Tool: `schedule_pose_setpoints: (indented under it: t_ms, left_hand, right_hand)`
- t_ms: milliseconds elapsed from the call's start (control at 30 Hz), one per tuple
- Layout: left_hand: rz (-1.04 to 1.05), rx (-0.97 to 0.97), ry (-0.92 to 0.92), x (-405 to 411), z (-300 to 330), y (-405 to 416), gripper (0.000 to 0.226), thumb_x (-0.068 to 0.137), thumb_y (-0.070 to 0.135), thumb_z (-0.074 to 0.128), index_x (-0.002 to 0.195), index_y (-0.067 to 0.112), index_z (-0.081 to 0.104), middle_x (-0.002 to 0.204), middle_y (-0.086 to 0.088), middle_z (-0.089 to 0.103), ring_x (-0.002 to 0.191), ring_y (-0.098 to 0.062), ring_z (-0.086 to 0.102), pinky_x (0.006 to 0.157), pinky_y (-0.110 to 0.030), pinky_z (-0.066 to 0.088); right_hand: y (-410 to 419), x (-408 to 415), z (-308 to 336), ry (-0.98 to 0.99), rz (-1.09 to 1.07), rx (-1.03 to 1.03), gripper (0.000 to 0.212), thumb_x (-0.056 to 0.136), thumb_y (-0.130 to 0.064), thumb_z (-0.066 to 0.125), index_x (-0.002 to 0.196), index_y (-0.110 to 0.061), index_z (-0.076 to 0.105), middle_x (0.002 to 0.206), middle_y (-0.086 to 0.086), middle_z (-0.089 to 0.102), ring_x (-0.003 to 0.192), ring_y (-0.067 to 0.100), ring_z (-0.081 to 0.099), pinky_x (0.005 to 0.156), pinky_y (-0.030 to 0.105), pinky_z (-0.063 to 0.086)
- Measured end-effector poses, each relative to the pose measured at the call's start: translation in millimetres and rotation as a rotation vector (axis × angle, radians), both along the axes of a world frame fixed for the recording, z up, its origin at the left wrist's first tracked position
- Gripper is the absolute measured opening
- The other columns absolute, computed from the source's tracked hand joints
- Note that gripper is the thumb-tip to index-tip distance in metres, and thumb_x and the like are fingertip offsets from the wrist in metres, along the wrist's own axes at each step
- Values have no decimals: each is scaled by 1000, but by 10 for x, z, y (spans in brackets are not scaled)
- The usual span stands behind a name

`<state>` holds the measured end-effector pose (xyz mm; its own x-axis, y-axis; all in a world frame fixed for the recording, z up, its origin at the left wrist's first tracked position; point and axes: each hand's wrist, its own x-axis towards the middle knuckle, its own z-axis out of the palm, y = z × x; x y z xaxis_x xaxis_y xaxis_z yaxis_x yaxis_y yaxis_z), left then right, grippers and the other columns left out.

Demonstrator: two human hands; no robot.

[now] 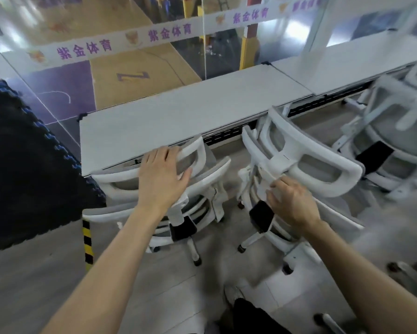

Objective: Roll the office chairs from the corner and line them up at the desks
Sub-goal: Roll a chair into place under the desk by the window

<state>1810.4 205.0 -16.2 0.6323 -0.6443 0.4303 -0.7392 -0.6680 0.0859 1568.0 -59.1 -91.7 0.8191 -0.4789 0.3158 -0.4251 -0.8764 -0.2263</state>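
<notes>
My left hand (163, 175) is lying flat, fingers straight and a little spread, pressing on the curved white plastic headrest of the left chair (154, 189), whose frame is holding grey mesh. My right hand (293, 204) is curling its fingers round the white spine bracket at the back of the middle chair (299, 160), just under its looped headrest, which is tilting toward the right. Both chairs are standing side by side with their fronts toward the near desk (178, 112), a pale grey matte slab with a dark perforated rail under its edge; the left chair's headrest is touching or overlapping that edge. Black lumbar pads and white star bases with dark casters are showing below. A third chair (390, 131), blurred, is sitting at the far desk (362, 61), which is butting against the first. Beyond the desks a glass wall (135, 68) with a white banner of purple characters is overlooking a wooden court. Dark interlocking foam mats (21, 153) are lying to the left beside a yellow-and-black striped post (88, 244). My shoe (232, 295) is resting on the grey floor.
</notes>
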Motion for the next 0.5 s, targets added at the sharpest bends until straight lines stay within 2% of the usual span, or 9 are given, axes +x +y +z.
schedule_pose_setpoints:
  t_ms: [67, 133, 267, 367, 433, 500]
  left_hand:
    - [-98, -3, 9, -164, 50, -394, 52, 99, 48, 72, 138, 12, 67, 134, -10, 68, 125, -35, 62, 113, -52, 47]
    - [-211, 7, 32, -344, 69, -803, 48, 99, 46, 72, 131, 10, 71, 128, -11, 71, 121, -36, 65, 110, -54, 51]
    - [-459, 76, 44, -688, 99, -1605, 61, 102, 61, 58, 135, 12, 71, 131, -10, 71, 123, -35, 65, 107, -51, 51]
    - [-564, 74, 46, -840, 187, -2147, 73, 97, 74, 56, 135, 13, 68, 134, -9, 68, 124, -32, 64, 109, -52, 50]
    - [-604, 43, 27, -815, 253, -2454, 78, 93, 81, 56, 128, 13, 66, 125, -7, 65, 115, -30, 62, 105, -51, 51]
    - [-639, 44, -17, -646, 267, -2721, 87, 91, 87, 56, 138, 13, 63, 133, -8, 63, 123, -31, 59, 115, -51, 46]
  right_hand:
    - [-144, -381, -24, -76, -88, -36, 17, 98, -23, 74, 86, -12, 69, 88, 3, 64, 80, 26, 60, 64, 34, 45]
    - [-297, -690, -84, -96, -206, -65, 20, 98, -28, 72, 88, -11, 69, 89, 5, 64, 85, 30, 61, 68, 41, 51]
    - [-501, -1040, -348, 19, -422, 10, 43, 102, -56, 65, 98, -14, 63, 99, 5, 63, 97, 31, 59, 82, 47, 53]
    - [-522, -1084, -570, 71, -408, 34, 55, 103, -72, 51, 105, -18, 61, 103, 3, 63, 100, 30, 60, 83, 47, 49]
    - [-534, -1082, -652, -9, -411, 9, 57, 101, -73, 54, 101, -17, 62, 96, 2, 63, 92, 29, 60, 80, 45, 46]
    - [-564, -1077, -711, -116, -399, -13, 54, 100, -68, 62, 94, -14, 63, 88, 2, 60, 84, 28, 60, 76, 44, 46]
